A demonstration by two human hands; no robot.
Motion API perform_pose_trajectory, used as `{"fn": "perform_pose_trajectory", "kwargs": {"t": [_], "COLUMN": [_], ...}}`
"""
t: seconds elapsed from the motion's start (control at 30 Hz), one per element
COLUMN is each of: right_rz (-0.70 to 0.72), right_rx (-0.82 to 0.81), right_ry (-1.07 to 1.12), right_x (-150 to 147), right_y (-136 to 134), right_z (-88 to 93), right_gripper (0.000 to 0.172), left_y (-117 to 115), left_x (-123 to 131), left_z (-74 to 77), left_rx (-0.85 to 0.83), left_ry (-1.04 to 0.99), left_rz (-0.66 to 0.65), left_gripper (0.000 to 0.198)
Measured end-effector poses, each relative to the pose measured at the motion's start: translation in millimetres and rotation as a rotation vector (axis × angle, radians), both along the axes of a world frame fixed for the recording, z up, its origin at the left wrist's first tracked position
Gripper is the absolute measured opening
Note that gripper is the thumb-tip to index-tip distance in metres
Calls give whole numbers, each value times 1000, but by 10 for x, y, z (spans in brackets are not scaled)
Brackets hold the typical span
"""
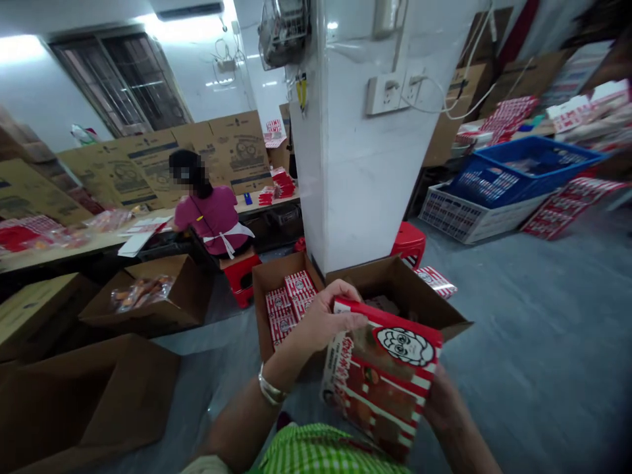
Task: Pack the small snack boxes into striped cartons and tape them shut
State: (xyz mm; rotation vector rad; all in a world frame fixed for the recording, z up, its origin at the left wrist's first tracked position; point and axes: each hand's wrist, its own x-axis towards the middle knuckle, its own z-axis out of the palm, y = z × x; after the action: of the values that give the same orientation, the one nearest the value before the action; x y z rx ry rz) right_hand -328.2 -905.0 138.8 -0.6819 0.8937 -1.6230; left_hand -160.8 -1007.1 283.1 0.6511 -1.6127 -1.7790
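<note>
A red-and-white striped printed box with a cartoon face is held up in front of my body. My left hand grips its upper left corner, thumb lying along the top edge. At the box's right side my right hand holds it, its fingers mostly hidden behind the box. Just beyond stands an open carton with several similar striped boxes packed in it. Beside that, another open carton is partly covered by the held box, and its contents are too dark to make out.
A white pillar rises behind the cartons, with a red stool by it. A person sits at a workbench ahead. Open cartons stand at left. Blue and white crates are stacked at right.
</note>
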Motion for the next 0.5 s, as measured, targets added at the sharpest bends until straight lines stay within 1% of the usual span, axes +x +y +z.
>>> {"fn": "perform_pose_trajectory", "kwargs": {"t": [0.07, 0.1, 0.13, 0.2, 0.27, 0.33, 0.4, 0.43, 0.5], "right_rz": [-125, -168, -187, -174, -164, -138, -117, -128, -211], "right_rx": [-12, -42, -84, -157, -154, -75, 14, 44, 86], "right_ry": [-85, -101, -87, 15, 140, 241, 263, 229, 98], "right_x": [-209, -299, -366, -414, -363, -260, -164, -131, -111], "right_y": [150, 243, 340, 521, 637, 664, 618, 580, 501], "right_z": [132, 215, 299, 446, 544, 601, 642, 662, 696], "right_gripper": [27, 25, 25, 25, 26, 30, 32, 32, 33], "left_y": [59, 91, 120, 161, 168, 132, 58, 13, -79], "left_x": [17, 22, 23, 12, -19, -72, -148, -193, -277], "left_z": [5, 4, 2, -12, -34, -57, -73, -78, -88], "left_rx": [-88, -95, -84, -50, -27, -12, -23, -19, 51], "left_ry": [-95, -122, -141, -166, -194, -216, -247, -256, -242], "left_rz": [25, 11, -8, -25, -6, 7, 9, 5, -33], "left_gripper": [26, 22, 20, 17, 15, 13, 15, 16, 22]}}
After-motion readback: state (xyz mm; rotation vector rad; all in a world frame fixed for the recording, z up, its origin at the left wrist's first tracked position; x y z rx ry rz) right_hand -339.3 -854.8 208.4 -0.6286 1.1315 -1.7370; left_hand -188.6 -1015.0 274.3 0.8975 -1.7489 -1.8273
